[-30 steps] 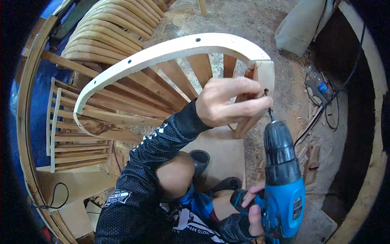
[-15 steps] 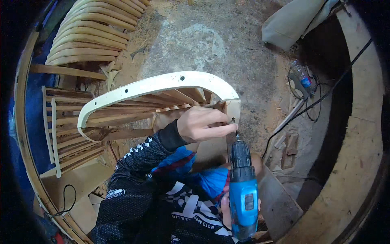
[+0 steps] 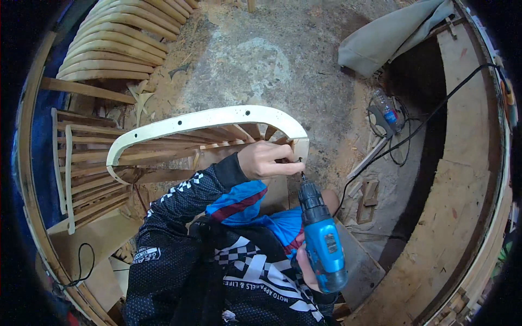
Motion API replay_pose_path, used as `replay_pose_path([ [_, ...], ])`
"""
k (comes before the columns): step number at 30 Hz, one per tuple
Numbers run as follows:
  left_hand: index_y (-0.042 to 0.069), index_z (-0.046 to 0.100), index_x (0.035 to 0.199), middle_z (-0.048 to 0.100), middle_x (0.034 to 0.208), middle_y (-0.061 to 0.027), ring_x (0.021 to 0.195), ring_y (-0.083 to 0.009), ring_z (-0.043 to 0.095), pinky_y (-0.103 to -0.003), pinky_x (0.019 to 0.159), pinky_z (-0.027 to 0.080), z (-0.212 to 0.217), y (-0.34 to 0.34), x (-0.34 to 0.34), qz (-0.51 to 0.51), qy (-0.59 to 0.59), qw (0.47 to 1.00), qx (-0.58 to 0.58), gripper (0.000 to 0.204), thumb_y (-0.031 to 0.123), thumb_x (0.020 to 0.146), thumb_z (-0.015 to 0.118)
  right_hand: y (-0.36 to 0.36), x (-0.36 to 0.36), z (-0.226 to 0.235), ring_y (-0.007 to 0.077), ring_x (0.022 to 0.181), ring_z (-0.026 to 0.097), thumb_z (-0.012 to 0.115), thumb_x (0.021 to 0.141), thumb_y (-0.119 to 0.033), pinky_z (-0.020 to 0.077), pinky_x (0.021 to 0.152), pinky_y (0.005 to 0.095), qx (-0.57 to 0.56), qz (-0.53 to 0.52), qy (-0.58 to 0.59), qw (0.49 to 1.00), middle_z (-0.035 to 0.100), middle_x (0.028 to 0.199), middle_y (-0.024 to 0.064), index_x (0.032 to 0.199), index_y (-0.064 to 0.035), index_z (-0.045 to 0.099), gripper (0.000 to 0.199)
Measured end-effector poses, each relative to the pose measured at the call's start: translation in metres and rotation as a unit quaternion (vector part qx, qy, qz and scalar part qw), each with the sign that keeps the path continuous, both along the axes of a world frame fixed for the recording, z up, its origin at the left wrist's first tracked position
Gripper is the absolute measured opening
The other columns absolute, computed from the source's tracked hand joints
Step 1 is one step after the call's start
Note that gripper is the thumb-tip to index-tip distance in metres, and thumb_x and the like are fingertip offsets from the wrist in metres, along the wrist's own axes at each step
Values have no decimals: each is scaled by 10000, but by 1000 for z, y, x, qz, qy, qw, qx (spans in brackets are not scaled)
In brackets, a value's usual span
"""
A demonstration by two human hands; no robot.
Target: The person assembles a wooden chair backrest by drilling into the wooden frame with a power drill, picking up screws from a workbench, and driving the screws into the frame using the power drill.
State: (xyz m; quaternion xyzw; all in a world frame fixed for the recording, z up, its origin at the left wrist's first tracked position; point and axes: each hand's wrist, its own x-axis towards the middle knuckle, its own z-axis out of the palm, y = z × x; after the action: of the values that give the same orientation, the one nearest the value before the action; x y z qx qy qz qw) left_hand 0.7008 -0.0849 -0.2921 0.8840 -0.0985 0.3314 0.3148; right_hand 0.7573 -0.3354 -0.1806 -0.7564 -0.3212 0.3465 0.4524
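Note:
My left hand has its fingers pinched around a small dark screw, mostly hidden by the fingertips, at the right end of a curved pale wooden frame. Several dark holes or screw heads dot the frame's edge, and wooden slats run beneath it. A blue and black cordless drill is gripped in my right hand, which it partly covers. The drill's bit points away from me and meets the screw beside my left fingertips.
Curved wooden pieces are stacked at the far left, above a slatted rack. On the right are a plastic bottle, a black cable, wood offcuts and a beige cloth. Sawdust lies on the floor.
The drill has tilted, its body leaning to the right and its tip to the left. The view has shifted slightly; my left hand stays at the frame's right end.

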Motion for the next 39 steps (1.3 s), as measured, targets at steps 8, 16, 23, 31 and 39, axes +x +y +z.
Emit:
replay_pose_path([
  [8, 122, 664, 958, 532, 787, -43, 553, -162, 537, -280, 449, 434, -9, -16, 0, 85, -33, 995, -37, 394, -25, 592, 662, -1, -14, -9, 212, 672, 641, 631, 718, -21, 502, 636, 311, 8, -80, 39, 996, 654, 769, 98, 797, -11, 624, 79],
  [16, 92, 644, 980, 550, 797, -64, 556, -183, 552, -284, 458, 453, -8, -13, -2, 54, -34, 997, -39, 355, -28, 646, 627, 11, -15, 5, 218, 666, 644, 620, 709, -4, 504, 643, 312, -38, -37, -9, 999, 655, 756, 97, 796, -2, 623, 87],
  [23, -10, 567, 971, 601, 864, -62, 803, -131, 598, -260, 700, 502, 35, -71, -15, 92, 190, 646, -734, 260, 213, 941, 438, 8, -22, -6, 146, 713, 568, 611, 775, -19, 436, 668, 276, 28, 8, -67, 997, 609, 856, 64, 942, -40, 525, 188],
  [31, 16, 533, 1048, 606, 978, -101, 903, -223, 612, -332, 791, 502, 50, -78, 2, -41, 105, 357, -927, 275, 252, 925, 467, 12, -22, -5, 180, 743, 608, 616, 749, -17, 454, 716, 284, 3, 36, -130, 991, 630, 806, 66, 890, -36, 557, 154],
  [39, 38, 535, 969, 605, 916, -84, 885, -222, 619, -344, 776, 508, 43, -77, 5, -53, 106, 353, -928, 184, 202, 925, 464, 10, -20, -7, 191, 667, 606, 617, 722, -57, 449, 665, 295, -37, 23, -175, 984, 631, 754, 20, 814, -83, 605, 97],
])
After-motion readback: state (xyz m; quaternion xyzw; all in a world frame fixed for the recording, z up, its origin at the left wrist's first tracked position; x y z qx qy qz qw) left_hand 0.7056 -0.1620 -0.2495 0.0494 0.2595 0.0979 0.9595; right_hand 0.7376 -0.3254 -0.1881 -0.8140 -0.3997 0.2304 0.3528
